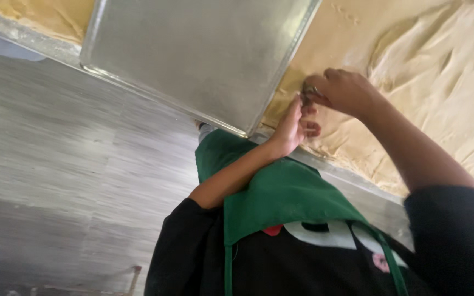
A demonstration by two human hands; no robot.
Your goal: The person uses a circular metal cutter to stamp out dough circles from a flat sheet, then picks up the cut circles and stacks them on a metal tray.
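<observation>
Head view: our right hand (342,90) pinches a small metal piece (309,89) over the dough sheet (423,71); left hand (294,125) curls empty beside it. We'd press evenly, near the tray (193,49).

A bare metal baking tray (193,55) overhangs the grey floor (56,164).

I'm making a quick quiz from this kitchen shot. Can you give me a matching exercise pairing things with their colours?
Things:
1. baking tray
2. apron
3. dough sheet
4. sleeve

Colours:
a. black
b. pale tan
c. silver-grey
d. green

Pairs: 1-c, 2-d, 3-b, 4-a
</observation>
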